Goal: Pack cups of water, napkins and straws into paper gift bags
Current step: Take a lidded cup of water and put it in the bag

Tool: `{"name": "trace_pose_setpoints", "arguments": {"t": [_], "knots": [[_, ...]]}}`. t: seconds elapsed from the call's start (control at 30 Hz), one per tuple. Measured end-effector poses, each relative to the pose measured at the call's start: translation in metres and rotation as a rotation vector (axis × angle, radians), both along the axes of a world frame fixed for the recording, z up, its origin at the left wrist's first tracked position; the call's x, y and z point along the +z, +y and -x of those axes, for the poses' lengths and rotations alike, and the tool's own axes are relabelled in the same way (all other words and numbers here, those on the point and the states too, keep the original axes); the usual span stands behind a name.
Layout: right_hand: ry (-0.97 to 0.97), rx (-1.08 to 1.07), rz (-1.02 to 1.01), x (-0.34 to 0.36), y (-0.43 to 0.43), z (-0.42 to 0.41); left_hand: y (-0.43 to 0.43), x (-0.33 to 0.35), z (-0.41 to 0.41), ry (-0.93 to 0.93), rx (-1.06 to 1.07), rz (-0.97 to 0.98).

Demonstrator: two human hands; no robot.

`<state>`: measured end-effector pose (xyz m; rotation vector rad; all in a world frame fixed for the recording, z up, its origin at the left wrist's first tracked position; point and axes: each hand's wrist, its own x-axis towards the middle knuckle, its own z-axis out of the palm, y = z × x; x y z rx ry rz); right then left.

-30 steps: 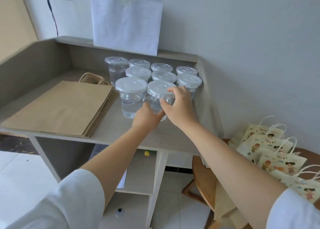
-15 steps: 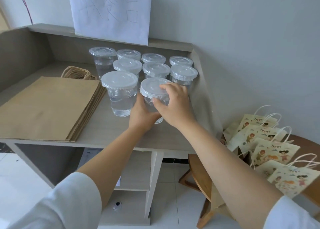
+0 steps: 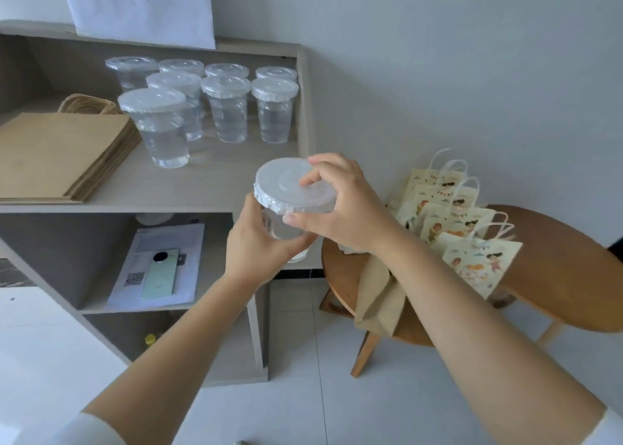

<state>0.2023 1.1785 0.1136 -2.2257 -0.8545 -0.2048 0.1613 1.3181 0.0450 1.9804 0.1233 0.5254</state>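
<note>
Both hands hold one clear lidded cup of water (image 3: 281, 188) in the air, off the shelf's front right corner. My left hand (image 3: 256, 242) wraps the cup's body from below. My right hand (image 3: 344, 205) grips the white lid's rim from the right, thumb on its near edge. Several more lidded cups of water (image 3: 229, 107) stand on the grey shelf (image 3: 202, 188). Printed paper gift bags (image 3: 472, 235) lie fanned on a round wooden table (image 3: 556, 276) at the right. No napkins or straws can be made out.
A stack of flat brown paper bags (image 3: 64, 154) lies on the shelf's left side. A crumpled brown bag (image 3: 377, 296) hangs off the table's near edge. A green phone (image 3: 158, 269) on papers sits in the lower compartment. White tiled floor lies below.
The cup has been lifted off the shelf and carried toward me and rightward in both hands. The camera has swung right and down, showing more of the table.
</note>
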Motion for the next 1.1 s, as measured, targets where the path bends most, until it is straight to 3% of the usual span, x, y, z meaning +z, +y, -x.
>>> {"name": "trace_pose_setpoints", "arguments": {"t": [0.17,0.3,0.47,0.6,0.8,1.1], "knots": [[0.255,-0.059,0.243,-0.012,-0.078,0.031,-0.064,-0.035,0.023,0.102,-0.203,-0.075],[0.431,-0.059,0.307,-0.031,-0.128,0.040,-0.110,-0.048,0.022,0.179,-0.387,-0.109],[0.497,-0.144,0.369,-0.047,-0.167,0.019,-0.148,-0.063,-0.004,0.253,-0.579,-0.106],[0.475,-0.286,0.298,-0.073,-0.193,-0.013,-0.162,-0.067,-0.051,0.405,-0.798,-0.053],[0.496,-0.432,0.231,-0.109,-0.216,-0.059,-0.179,-0.114,-0.128,0.580,-0.499,-0.271],[0.495,-0.543,0.173,-0.125,-0.233,-0.108,-0.200,-0.153,-0.179,0.904,-0.252,-0.490]]}}
